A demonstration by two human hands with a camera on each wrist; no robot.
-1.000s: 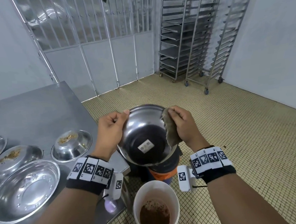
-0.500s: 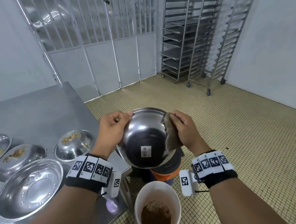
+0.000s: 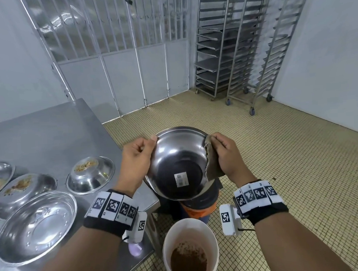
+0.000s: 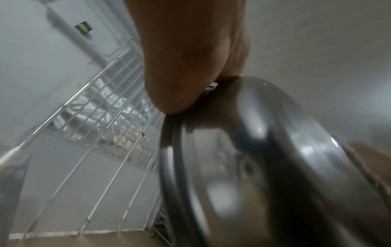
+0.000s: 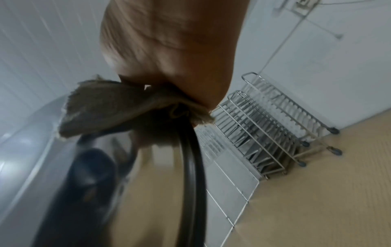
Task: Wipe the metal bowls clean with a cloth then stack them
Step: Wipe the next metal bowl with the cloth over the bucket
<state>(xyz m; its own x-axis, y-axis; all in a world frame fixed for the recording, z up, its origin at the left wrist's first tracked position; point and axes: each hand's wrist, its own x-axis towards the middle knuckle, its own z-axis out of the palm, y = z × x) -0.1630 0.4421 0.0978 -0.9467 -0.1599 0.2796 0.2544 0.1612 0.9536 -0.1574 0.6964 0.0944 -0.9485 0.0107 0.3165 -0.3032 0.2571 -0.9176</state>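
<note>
Wiping the tipped bowl point(image 3: 176, 162): our left hand point(image 3: 136, 158) pinches its rim, right hand point(image 3: 223, 153) pinches cloth point(image 3: 211, 164) over the rim; we should keep it above the bucket point(image 3: 190, 248).

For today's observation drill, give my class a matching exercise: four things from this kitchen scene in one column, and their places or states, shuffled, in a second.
Things:
1. held bowl
2. cloth
3. white bucket
4. large empty bowl

Places or states:
A. on the floor, brown residue inside
B. on the steel table, nearest the camera
C. underside with a sticker facing the camera, left hand gripping its rim
D. pinched over a rim by the right hand

Pairs: 1-C, 2-D, 3-A, 4-B
</note>
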